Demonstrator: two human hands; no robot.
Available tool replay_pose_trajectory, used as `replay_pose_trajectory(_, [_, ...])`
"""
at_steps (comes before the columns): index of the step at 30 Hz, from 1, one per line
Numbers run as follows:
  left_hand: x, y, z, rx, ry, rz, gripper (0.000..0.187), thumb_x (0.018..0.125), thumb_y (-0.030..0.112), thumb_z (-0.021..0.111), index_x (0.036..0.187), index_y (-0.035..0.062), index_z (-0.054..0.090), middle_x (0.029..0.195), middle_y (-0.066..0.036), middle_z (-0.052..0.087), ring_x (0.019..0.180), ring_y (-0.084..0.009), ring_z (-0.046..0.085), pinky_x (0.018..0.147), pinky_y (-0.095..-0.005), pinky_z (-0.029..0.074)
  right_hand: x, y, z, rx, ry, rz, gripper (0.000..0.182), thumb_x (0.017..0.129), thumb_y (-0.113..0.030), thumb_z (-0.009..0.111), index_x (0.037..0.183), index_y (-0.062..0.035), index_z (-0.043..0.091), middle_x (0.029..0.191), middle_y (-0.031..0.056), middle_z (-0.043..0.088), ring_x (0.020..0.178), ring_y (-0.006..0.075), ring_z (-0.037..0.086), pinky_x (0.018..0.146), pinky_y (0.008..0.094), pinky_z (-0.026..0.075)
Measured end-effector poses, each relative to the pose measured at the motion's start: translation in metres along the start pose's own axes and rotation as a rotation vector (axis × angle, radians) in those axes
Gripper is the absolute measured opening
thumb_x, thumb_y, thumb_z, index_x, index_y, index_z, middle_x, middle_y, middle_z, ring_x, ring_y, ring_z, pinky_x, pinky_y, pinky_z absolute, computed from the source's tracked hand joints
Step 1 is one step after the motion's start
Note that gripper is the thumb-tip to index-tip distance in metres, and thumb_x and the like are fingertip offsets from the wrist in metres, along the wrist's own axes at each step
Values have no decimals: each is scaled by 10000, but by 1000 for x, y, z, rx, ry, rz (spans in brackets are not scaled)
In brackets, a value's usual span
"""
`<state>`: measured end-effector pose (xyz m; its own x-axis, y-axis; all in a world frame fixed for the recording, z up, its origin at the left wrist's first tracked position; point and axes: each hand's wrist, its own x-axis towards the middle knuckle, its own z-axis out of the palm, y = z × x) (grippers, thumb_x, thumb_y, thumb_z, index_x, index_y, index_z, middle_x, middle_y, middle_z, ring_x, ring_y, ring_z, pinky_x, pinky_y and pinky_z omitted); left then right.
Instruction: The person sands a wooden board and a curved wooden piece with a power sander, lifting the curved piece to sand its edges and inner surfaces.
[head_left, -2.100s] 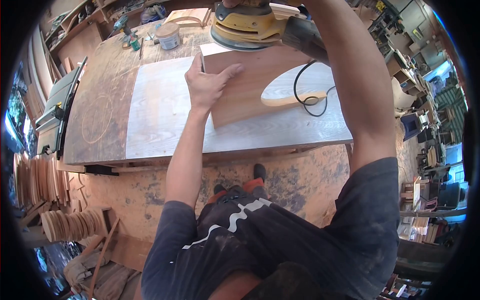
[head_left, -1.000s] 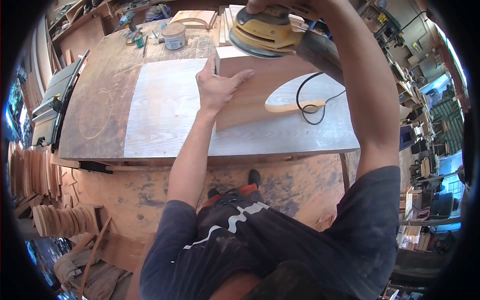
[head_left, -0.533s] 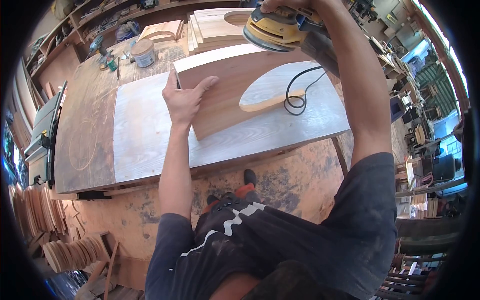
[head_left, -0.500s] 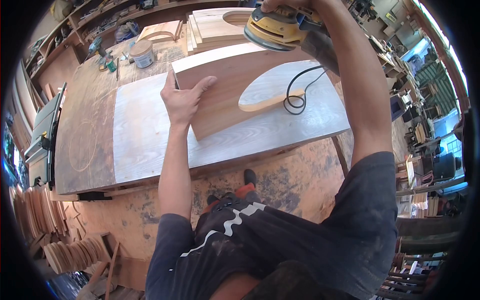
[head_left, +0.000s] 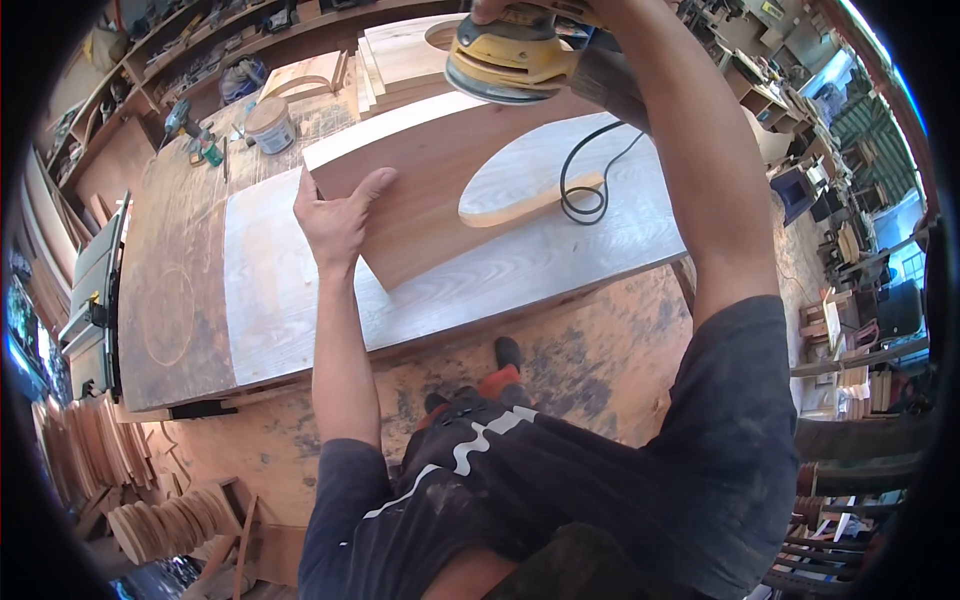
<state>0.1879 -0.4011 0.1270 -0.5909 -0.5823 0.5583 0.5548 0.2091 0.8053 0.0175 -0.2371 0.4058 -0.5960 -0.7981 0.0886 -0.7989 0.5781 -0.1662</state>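
My left hand [head_left: 335, 222] grips the left end of a wooden board [head_left: 410, 205], its thumb on the near face and its fingers behind the end. The board is tilted up on its edge and has a large rounded cutout. Across its pale upper edge rests a yellow and black orbital sander [head_left: 508, 58], its round pad down at the wood. My right hand [head_left: 488, 10] is wrapped over the top of the sander, mostly cut off by the frame. A black cord [head_left: 583, 200] loops in front of the cutout.
A whitish panel [head_left: 270, 300] lies on the wooden workbench [head_left: 160, 290] under the board. Behind stand a stack of cut boards [head_left: 400, 60], a lidded tub [head_left: 270, 128] and a drill [head_left: 178, 118]. Round wooden discs [head_left: 165, 525] lie on the floor at lower left.
The view has shifted slightly. The sander and the board's upper edge sit further left, closer to the tub, and my left hand has moved left with the board's end.
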Motion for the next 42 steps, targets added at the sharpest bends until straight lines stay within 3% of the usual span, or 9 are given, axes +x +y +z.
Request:
replay_pose_trajectory(6, [2,-1,1,18,19,13,469,828,-48,881,1210,-90,613,1094,-160,757,969,-194,747,870,-329,650,8,-10,1,-88,-2,-147,589,703,-211,859,1258,-81,709,1123,172,761,1058,316,731,915,420,590])
replay_pose_trajectory(10, [2,-1,-1,-32,-3,-23,466,837,-61,868,1216,-96,601,1097,-165,754,972,-203,750,873,-339,653,9,-14,0,5,-64,-47,586,701,-216,855,1255,-90,714,1129,179,763,1066,316,729,923,422,588])
replay_pose_trajectory(15, [3,0,1,-8,-17,0,462,846,-75,854,1223,-104,588,1093,-170,753,962,-213,756,869,-337,656,7,-28,3,-113,-41,-227,612,695,-225,850,1272,-78,705,1175,196,754,1084,335,725,950,426,585])
replay_pose_trajectory(20, [4,3,0,-12,-7,-30,463,849,-63,857,1228,-99,593,1093,-166,754,970,-209,752,873,-341,654,28,-38,12,-182,29,-197,626,697,-232,849,1286,-78,701,1218,213,739,1110,359,716,963,436,579])
replay_pose_trajectory(22, [2,4,1,30,-13,-14,469,852,-54,858,1239,-90,597,1094,-159,755,979,-204,747,879,-344,652,29,-36,10,-118,2,-304,616,705,-228,846,1283,-72,700,1202,211,744,1106,358,718,953,434,583])
replay_pose_trajectory(28, [-1,5,0,-51,-39,-38,477,842,-36,874,1240,-70,613,1105,-143,758,981,-187,740,872,-330,646,24,-62,10,-18,-71,-368,589,711,-222,849,1263,-77,704,1143,196,755,1068,340,727,913,432,590])
replay_pose_trajectory(32, [2,4,1,-34,-13,-62,477,836,-24,884,1231,-64,620,1108,-141,758,978,-183,740,864,-326,645,27,-61,6,-50,-140,-332,555,714,-226,852,1226,-71,705,1131,188,755,1054,335,726,903,436,588])
replay_pose_trajectory(34, [2,3,2,-19,2,-35,488,833,-18,890,1238,-66,620,1104,-140,758,977,-179,738,868,-330,644,25,-52,10,-83,-31,-331,517,718,-233,854,1183,-68,704,1122,181,754,1041,332,725,892,435,588])
replay_pose_trajectory(42, [5,0,2,-46,-14,-41,514,825,-9,901,1250,-70,618,1117,-138,754,993,-182,729,881,-332,637,9,-30,-1,-17,-91,-170,539,716,-237,852,1205,-67,700,1101,179,746,1046,323,721,896,430,589])
